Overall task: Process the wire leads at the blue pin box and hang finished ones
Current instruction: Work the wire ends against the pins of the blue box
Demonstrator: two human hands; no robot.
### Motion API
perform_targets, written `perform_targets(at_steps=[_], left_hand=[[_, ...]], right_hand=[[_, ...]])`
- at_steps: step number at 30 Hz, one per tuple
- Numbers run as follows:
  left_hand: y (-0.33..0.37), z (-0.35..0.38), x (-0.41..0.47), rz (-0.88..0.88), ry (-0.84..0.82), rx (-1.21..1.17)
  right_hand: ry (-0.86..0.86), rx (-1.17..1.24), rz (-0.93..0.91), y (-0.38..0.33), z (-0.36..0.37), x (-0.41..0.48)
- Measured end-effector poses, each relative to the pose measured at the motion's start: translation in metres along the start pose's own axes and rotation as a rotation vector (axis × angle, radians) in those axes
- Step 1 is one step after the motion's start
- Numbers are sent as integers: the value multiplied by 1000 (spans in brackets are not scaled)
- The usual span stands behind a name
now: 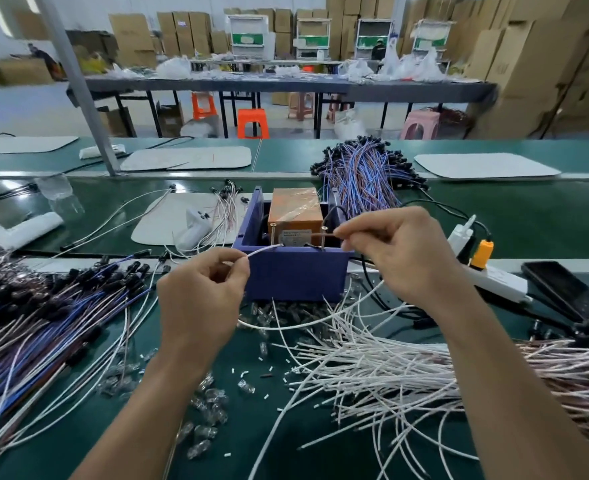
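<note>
Both hands are up at the blue pin box (293,277), which sits centre stage on the green tabletop (528,223) with a taped orange block (295,211) inside it. The left hand (199,299) hovers just in front of the box's near left corner, its grip pinching a white wire end (263,251) between thumb and forefinger. The bare tip reaches over the front wall towards the left upright pin (273,233). The right hand (400,258) is over the box's right edge, its grip pinching a thin brown wire end (315,234) that runs level to the top of the right pin (323,239). Below the hands a white lead (303,325) sags in a long loop down to the tabletop; whether it joins both pinched ends, I cannot tell. To the right lies a fanned heap of white leads (372,368). To the left there's a thick bundle of blue and brown leads (43,317) with black caps. Another bundle (366,174) like it is piled behind the box. Small clear pieces (210,407) are scattered across the near tabletop.
</note>
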State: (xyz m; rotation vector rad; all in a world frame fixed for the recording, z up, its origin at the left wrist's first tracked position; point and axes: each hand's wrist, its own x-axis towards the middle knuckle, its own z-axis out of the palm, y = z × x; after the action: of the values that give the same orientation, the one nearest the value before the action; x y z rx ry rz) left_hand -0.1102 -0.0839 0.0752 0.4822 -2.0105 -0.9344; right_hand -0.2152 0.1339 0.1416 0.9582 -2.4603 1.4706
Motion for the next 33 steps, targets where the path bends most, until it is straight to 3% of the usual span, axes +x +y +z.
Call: perform_targets(at_steps=[6, 14, 20, 33], left_hand=[[-12, -1, 16, 28, 56, -40], [-23, 7, 12, 19, 70, -117], [-30, 11, 16, -30, 67, -132], [-35, 13, 18, -27, 55, -138]], right_hand=[[81, 4, 30, -3, -9, 9], [46, -103, -58, -11, -24, 15], [-69, -164, 55, -3, -23, 17], [-81, -187, 145, 8, -25, 17]])
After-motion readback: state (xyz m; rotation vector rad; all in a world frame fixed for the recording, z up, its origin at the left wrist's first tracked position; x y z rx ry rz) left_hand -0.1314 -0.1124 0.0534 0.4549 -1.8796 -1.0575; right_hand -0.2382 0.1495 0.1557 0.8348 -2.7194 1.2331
